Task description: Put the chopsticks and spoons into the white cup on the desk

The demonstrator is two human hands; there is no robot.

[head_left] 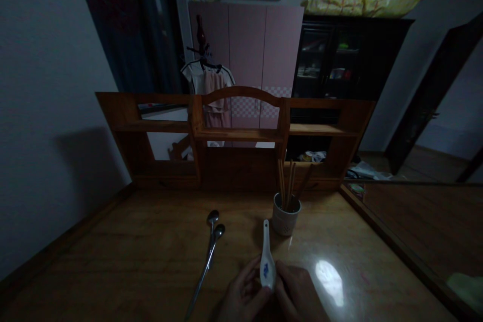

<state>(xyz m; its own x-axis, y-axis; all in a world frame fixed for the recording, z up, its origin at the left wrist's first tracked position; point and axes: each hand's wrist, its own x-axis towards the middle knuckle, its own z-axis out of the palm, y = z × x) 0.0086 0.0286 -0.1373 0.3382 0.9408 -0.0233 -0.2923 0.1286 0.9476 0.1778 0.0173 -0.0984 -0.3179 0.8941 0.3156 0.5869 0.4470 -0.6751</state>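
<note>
A white ceramic soup spoon (266, 264) with a blue design in its bowl is held up over the wooden desk, handle pointing away from me. My left hand (245, 292) grips the bowl from the left, its thumb at the near tip. On the other side, my right hand (296, 289) has its fingers closed against the bowl's right edge. Just beyond the spoon stands a whitish perforated cup (286, 222) with several chopsticks (289, 186) in it. To the left lie two long-handled metal spoons (207, 261), one crossing the other.
A wooden shelf unit (241, 134) runs along the desk's (132, 251) far edge. A wall (45, 161) borders the left side, and a raised wooden edge (396, 246) the right. Behind are a pink wardrobe (247, 45) and a dark cabinet (350, 55).
</note>
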